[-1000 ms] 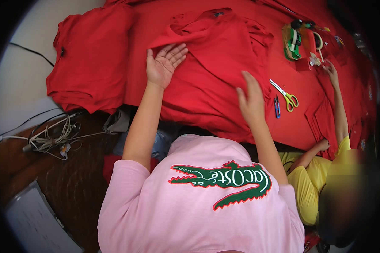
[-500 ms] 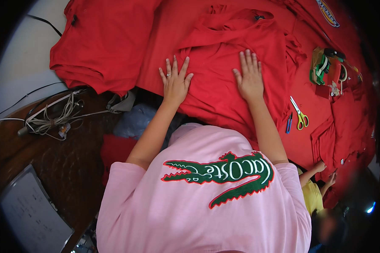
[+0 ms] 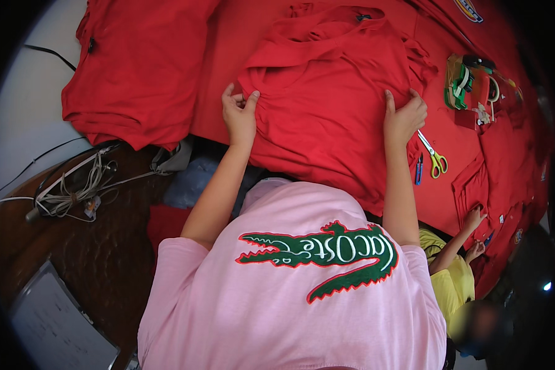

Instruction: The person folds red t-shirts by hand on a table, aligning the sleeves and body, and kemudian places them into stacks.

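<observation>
A red shirt [image 3: 333, 105] lies in front of me with its neck opening away from me and loose folds across it. My left hand [image 3: 239, 117] pinches its left edge between thumb and fingers. On the opposite edge, my right hand [image 3: 404, 120] has its thumb on top and its fingers curled round the cloth; the fingertips are partly hidden. Just right of that hand lie yellow-handled scissors [image 3: 436, 161] and a small blue cutting tool [image 3: 419, 169].
Another stack of red shirts [image 3: 139, 74] sits to the left. A green tape dispenser [image 3: 457, 86] stands by a red box [image 3: 472, 114] at right. Bundled cables [image 3: 83, 179] lie on the brown floor. A co-worker in yellow [image 3: 450, 283] handles red cloth at lower right.
Both hands have gone from lying flat on the shirt to gripping its two side edges, the right one moving outward. The co-worker's arms have shifted.
</observation>
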Tool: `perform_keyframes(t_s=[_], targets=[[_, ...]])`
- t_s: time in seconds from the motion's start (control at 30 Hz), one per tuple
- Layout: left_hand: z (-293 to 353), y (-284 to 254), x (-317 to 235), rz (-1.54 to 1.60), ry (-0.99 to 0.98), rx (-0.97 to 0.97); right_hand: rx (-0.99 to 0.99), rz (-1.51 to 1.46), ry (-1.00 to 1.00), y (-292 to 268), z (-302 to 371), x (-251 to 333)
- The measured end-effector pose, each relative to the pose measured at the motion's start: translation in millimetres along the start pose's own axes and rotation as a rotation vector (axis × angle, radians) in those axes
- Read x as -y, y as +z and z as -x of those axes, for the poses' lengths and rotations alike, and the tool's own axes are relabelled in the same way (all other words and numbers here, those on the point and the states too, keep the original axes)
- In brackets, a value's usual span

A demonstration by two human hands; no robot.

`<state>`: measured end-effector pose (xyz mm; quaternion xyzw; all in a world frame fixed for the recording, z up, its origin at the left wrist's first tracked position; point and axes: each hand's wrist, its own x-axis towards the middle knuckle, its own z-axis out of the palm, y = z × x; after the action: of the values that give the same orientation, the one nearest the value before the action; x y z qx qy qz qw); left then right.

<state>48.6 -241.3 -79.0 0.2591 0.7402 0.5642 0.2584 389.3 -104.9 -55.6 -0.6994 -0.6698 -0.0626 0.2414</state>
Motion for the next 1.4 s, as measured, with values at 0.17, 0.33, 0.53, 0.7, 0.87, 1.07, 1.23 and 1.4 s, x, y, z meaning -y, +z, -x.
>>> perform_keyframes(t_s=[0.17, 0.33, 0.53, 0.7, 0.87, 1.07, 1.23, 1.4], targets=[[1.9, -12.8, 14.1, -0.013, 0.018, 0.030, 0.139, -0.201, 0.053, -13.6, -3.7, -24.0], [4.7, -3.6, -50.4, 0.080, 0.272, -0.047, 0.005, -0.853, 0.263, -43.5, -4.1, -43.8], [-74.1, 20.0, -95.0, -0.040, 0.671, -0.035, -0.365, -0.409, 0.202, -113.6, -63.1, -86.8], [-125.5, 81.9, -148.5, -0.199, 0.739, 0.048, -0.371, -0.201, 0.103, -115.9, -124.6, -94.3], [-179.0, 153.3, -155.6, -0.456, 0.763, 0.106, -0.300, -0.094, 0.087, -60.0, -167.4, -128.5], [-93.6, 161.9, -122.8, -0.453, 1.042, 0.259, -0.172, -0.420, -0.187, -37.2, -88.1, -7.1], [20.3, 112.7, -30.3, -0.750, 0.976, 0.669, 0.462, -0.460, -0.480, -10.2, 68.2, 54.1], [12.7, 31.6, -9.4, -1.120, 0.875, 0.540, 0.407, 0.010, -0.374, -34.0, 92.4, -33.3]])
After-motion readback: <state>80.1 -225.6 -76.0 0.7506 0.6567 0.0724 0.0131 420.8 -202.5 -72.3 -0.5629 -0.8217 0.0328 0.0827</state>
